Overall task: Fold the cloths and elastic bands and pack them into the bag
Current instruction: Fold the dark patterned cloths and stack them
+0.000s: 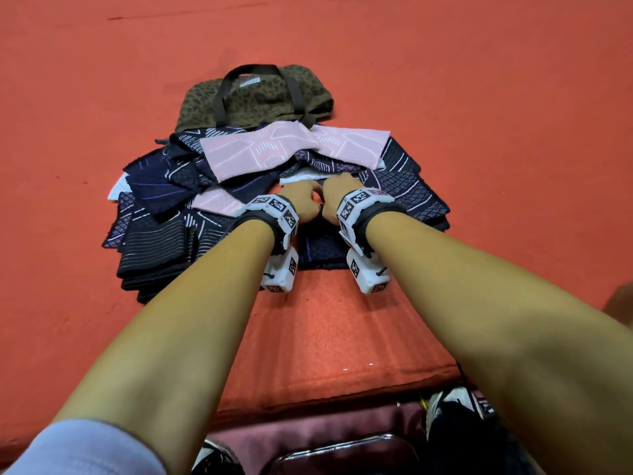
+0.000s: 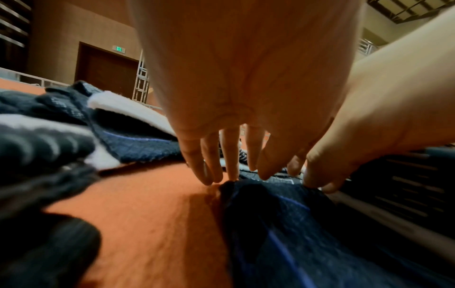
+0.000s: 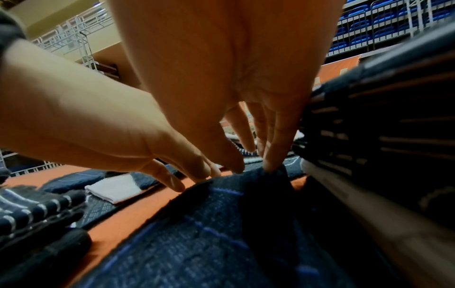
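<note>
— So, nearest first: what are my hands on?

— Both are at the far edge of the navy cloth (image 1: 320,257) lying on the orange table (image 1: 329,337) right in front of me. My left hand (image 1: 303,200) has its grip pinched on the left corner; the left wrist view shows fingertips (image 2: 208,178) meeting the fabric where it lifts off the table.

— And the other side?

— My right hand (image 1: 337,197) pinches the same edge just beside it; the fingers (image 3: 270,165) close on a raised peak of cloth. I hold two neighbouring points so the edge stays straight when I fold it, I'd judge.

— Why that piece?

— It lies closest and apart from the heap, so it can fold flat without dragging others.

— Past the hands?

— The pile of dark patterned cloths (image 1: 161,214) is spread out, unfolded, with pink pieces (image 1: 274,145) draped on top and a white one (image 1: 308,176) just beyond my knuckles. Which are elastic bands I cannot tell.

— The bag?

— The brown patterned bag (image 1: 253,97) lies farthest off, flat, handles up, touching the pile's far edge. Nothing seems packed yet.
</note>
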Available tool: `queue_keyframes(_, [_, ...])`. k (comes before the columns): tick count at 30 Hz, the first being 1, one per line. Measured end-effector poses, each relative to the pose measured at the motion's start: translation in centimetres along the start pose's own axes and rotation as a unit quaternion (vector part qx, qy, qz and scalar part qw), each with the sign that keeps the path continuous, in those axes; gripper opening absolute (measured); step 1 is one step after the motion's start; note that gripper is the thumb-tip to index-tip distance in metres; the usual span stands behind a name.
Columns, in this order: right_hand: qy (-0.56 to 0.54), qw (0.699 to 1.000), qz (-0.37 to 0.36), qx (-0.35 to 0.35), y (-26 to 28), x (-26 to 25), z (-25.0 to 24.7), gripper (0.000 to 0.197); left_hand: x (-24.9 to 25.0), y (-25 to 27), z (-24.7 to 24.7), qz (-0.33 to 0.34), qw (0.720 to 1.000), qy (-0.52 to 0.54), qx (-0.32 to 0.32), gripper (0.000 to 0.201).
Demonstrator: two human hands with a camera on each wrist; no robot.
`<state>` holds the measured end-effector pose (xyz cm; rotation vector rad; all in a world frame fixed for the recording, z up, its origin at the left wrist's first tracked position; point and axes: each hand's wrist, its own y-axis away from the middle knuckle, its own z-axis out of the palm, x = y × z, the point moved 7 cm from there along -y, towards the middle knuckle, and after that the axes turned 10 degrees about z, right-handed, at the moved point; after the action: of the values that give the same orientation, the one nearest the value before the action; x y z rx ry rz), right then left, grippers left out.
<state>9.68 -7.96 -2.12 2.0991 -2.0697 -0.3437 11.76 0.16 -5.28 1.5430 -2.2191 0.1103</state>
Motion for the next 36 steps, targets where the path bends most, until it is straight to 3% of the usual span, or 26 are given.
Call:
queue_keyframes(3, [0.009,1.0,-0.003,-0.007,-0.3,-0.1,0.2,0.034,0.5,-0.4,0.2,0.014,1.0,-0.009,-0.004,0.027])
queue_keyframes(10, [-0.033,0.999,0.012,-0.014,-0.3,0.7,0.0,0.033,0.8,-1.0,0.3,-0.002,1.0,0.025,-0.013,0.037])
queue_keyframes(18, [0.028,0.999,-0.013,-0.021,0.0,0.3,0.2,0.03,1.2,-0.8,0.2,-0.007,0.998,0.066,-0.009,0.026])
queue_keyframes(25, [0.037,0.999,-0.023,-0.008,0.2,0.8,0.0,0.032,0.1,0.3,-1.0,-0.028,0.987,0.154,0.022,0.049])
queue_keyframes(30, [-0.024,0.999,-0.021,0.001,1.0,0.4,0.1,0.036,-0.6,2.3,-3.1,-0.025,0.986,0.139,0.085,0.035])
queue_keyframes(36, [-0.083,0.996,-0.018,0.013,1.1,-1.2,1.0,0.041,-1.4,5.7,-5.0,-0.045,0.978,0.15,0.137,0.037])
